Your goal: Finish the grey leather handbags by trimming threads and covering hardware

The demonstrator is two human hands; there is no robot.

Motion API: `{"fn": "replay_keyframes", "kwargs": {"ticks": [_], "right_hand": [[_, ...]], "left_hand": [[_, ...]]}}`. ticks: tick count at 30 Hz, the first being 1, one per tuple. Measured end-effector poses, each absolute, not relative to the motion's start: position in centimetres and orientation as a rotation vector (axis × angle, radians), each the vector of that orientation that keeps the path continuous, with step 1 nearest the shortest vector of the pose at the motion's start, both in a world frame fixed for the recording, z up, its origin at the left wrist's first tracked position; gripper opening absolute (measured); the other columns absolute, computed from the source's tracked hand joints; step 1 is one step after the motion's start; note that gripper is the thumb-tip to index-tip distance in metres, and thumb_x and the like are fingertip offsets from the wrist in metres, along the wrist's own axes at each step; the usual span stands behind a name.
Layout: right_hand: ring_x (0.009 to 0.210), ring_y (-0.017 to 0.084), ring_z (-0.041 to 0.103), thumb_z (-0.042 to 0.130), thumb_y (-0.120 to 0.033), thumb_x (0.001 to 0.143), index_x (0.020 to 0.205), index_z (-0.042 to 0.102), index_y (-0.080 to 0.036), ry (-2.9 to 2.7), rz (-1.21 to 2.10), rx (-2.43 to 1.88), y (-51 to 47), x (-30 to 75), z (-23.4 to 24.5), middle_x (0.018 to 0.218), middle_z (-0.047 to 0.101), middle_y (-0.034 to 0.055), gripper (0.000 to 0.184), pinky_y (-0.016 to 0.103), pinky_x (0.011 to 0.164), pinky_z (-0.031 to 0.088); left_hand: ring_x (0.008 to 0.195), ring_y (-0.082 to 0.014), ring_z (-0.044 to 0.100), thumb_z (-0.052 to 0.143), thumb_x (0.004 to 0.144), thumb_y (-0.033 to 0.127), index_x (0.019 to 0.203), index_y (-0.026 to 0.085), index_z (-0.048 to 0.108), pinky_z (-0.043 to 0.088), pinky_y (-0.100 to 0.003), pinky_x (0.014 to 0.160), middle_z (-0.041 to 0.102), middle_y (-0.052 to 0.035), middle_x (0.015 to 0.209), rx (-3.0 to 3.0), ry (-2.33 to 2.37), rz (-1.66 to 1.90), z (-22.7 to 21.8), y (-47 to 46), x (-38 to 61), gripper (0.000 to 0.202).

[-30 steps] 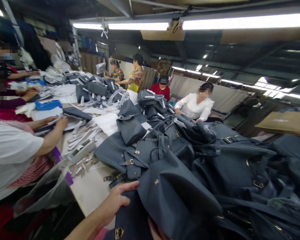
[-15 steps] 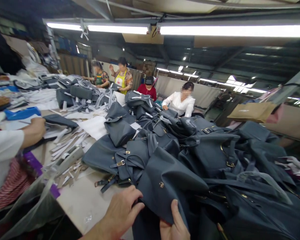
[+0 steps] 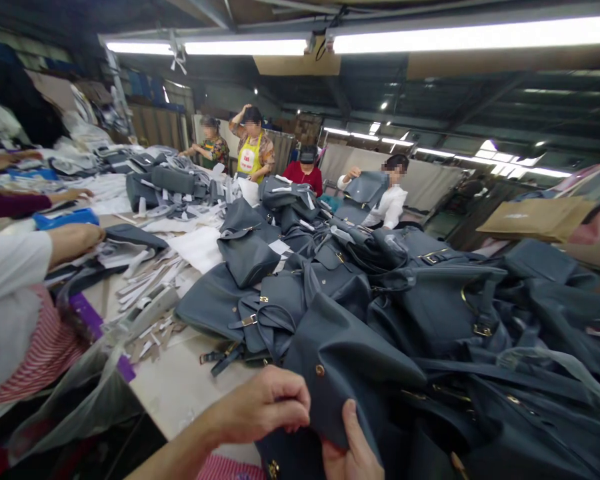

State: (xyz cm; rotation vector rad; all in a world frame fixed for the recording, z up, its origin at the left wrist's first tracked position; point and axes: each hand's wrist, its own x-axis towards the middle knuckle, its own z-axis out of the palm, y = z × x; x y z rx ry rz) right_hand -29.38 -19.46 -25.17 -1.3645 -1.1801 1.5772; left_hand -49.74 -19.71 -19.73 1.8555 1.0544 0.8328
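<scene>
A dark grey-blue leather handbag (image 3: 350, 360) with a brass stud lies at the near edge of a big heap of the same bags (image 3: 430, 300). My left hand (image 3: 265, 403) is curled closed on the left edge of its flap. My right hand (image 3: 353, 450) shows at the bottom edge, thumb pressed up onto the flap, pinching it from below. Both hands grip the same bag, close together.
A long pale worktable (image 3: 180, 387) runs away to the left, strewn with white paper strips and straps (image 3: 145, 287). A co-worker's arm (image 3: 73, 240) reaches in at the left. Several other people (image 3: 305, 175) work at the far end. A clear plastic bag (image 3: 80, 393) hangs off the near-left table edge.
My left hand has closed from a loose reach into a tight grip on the flap. My right hand stays pinched on it. The person in white at the far end has lifted a bag.
</scene>
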Motion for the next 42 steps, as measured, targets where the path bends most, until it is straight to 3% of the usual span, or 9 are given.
{"fn": "replay_keyframes", "kwargs": {"ticks": [5,8,13,16,19,22,28,36,42], "right_hand": [[0.124,0.030,0.056,0.072,-0.060,0.072,0.118,0.066,-0.023,-0.386,1.713,-1.089,-18.6,-31.2,-20.6,0.116,0.073,0.0073,0.059,0.051,0.104,0.049],[0.124,0.031,0.056,0.074,-0.047,0.077,0.115,0.068,-0.026,-0.228,1.822,-0.916,-17.9,-31.2,-17.0,0.124,0.069,0.0054,0.044,0.056,0.098,0.051],[0.123,0.027,0.057,0.067,-0.038,0.085,0.118,0.067,-0.030,-0.253,1.858,-0.906,-16.6,-31.3,-14.4,0.128,0.066,0.0030,0.034,0.050,0.090,0.058],[0.120,0.025,0.060,0.063,-0.037,0.088,0.117,0.067,-0.029,-0.264,1.867,-0.949,-16.2,-31.6,-14.3,0.126,0.067,0.0030,0.030,0.046,0.086,0.060],[0.117,0.023,0.061,0.062,-0.040,0.088,0.116,0.068,-0.029,-0.287,1.843,-0.995,-15.9,-31.6,-14.4,0.124,0.068,0.0028,0.030,0.042,0.088,0.059],[0.117,0.024,0.062,0.064,-0.050,0.085,0.115,0.068,-0.031,-0.427,1.793,-0.978,-16.1,-30.9,-14.7,0.121,0.070,0.0019,0.036,0.046,0.096,0.054],[0.114,0.035,0.062,0.078,-0.064,0.061,0.114,0.072,-0.021,-1.147,2.194,-1.086,-18.4,-27.6,-14.3,0.120,0.070,0.0128,0.068,0.048,0.102,0.045],[0.091,0.026,0.069,0.078,-0.050,0.068,0.113,0.070,-0.021,-1.577,2.053,-1.340,-16.0,-27.7,-14.3,0.109,0.073,0.0083,0.055,0.037,0.083,0.054],[0.078,0.019,0.068,0.079,-0.039,0.068,0.107,0.072,-0.020,-1.413,2.060,-1.350,-14.1,-28.3,-16.4,0.097,0.076,0.0053,0.044,0.031,0.076,0.051]], "left_hand": [[0.087,-0.0251,0.061,0.049,0.093,0.034,0.071,0.017,0.067,0.047,-0.036,0.083,0.066,-0.0088,0.077,1.939,2.142,0.368,-22.8,-22.0,-60.2,0.033],[0.104,-0.0294,0.061,0.041,0.083,0.002,0.091,0.016,0.071,0.046,-0.046,0.093,0.068,-0.0139,0.103,1.903,2.401,0.211,-26.5,-24.5,-63.9,0.034],[0.144,-0.0319,0.027,0.046,0.068,-0.008,0.148,0.027,0.033,0.033,-0.051,0.113,0.014,-0.0113,0.162,2.045,1.904,0.448,-29.3,-28.0,-61.4,0.089],[0.144,-0.0356,0.023,0.061,0.072,0.002,0.150,0.030,0.029,0.032,-0.055,0.113,0.008,-0.0110,0.163,2.119,1.595,0.486,-30.2,-27.6,-57.3,0.089],[0.139,-0.0325,0.036,0.057,0.083,0.008,0.117,0.023,0.063,0.031,-0.054,0.113,0.041,-0.0130,0.151,2.222,1.372,0.639,-30.7,-25.8,-54.0,0.038],[0.105,-0.0233,0.064,0.057,0.087,0.015,0.086,0.018,0.067,0.046,-0.038,0.098,0.073,-0.0092,0.103,1.997,1.206,0.901,-28.7,-24.1,-52.2,0.011],[0.057,-0.0107,0.050,0.069,0.072,0.023,0.065,0.016,0.057,0.037,-0.019,0.054,0.055,0.0045,0.058,1.347,1.342,1.018,-19.0,-23.0,-51.3,0.016],[0.059,-0.0111,0.045,0.064,0.068,0.024,0.069,0.018,0.054,0.035,-0.020,0.053,0.048,0.0065,0.060,1.276,1.403,0.817,-17.0,-21.0,-51.7,0.012],[0.111,-0.0233,0.051,0.052,0.077,0.008,0.108,0.023,0.060,0.039,-0.041,0.100,0.059,-0.0066,0.118,1.781,1.608,1.190,-18.0,-21.3,-49.7,0.036]]}}
